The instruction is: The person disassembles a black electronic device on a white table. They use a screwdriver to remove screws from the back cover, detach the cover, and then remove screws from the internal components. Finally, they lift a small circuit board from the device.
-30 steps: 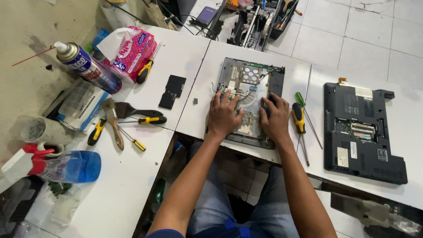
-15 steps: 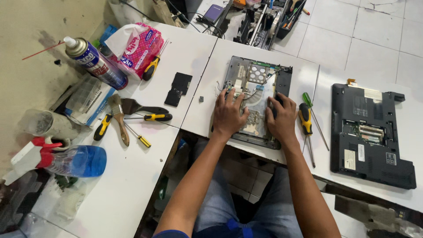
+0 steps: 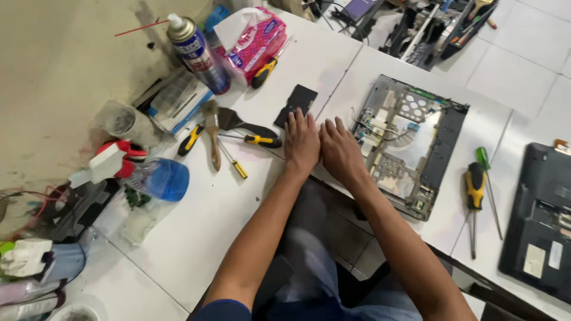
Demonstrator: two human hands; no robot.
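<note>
left hand: (image 3: 302, 142) flat on the white tabletop (image 3: 196, 220), palm down, fingers together and stretched out, holding nothing; fingertips touch the near edge of the flat black rectangular cover plate (image 3: 297, 104)
right hand: (image 3: 340, 151) flat beside the left, thumbs side by side and touching, fingers extended, nothing gripped; lies just left of the chassis, on the seam between the two white tables
chassis: stripped grey metal laptop base frame (image 3: 410, 145), lies flat and skewed on the right table, just right of the right hand; round perforated grille near its top, thin wires looped at its left side, dark strip down its right edge, small green board piece at the top edge
cover plate: matte black, two joined squarish sections, lies flat, just beyond the left fingertips
left of hands: yellow-and-black screwdriver (image 3: 253, 140), wood-handled paintbrush (image 3: 212, 134), small yellow-handled screwdriver (image 3: 232, 161), all near the left hand, not touched
farther left: blue aerosol can with red straw (image 3: 197, 54), pink tissue pack (image 3: 253, 41), blue spray bottle lying on its side (image 3: 143, 175)
right of chassis: green-handled screwdriver (image 3: 486, 178) and yellow-and-black screwdriver (image 3: 474, 190) lying side by side; black laptop base (image 3: 544, 226) at the right edge, well apart from both hands
</note>
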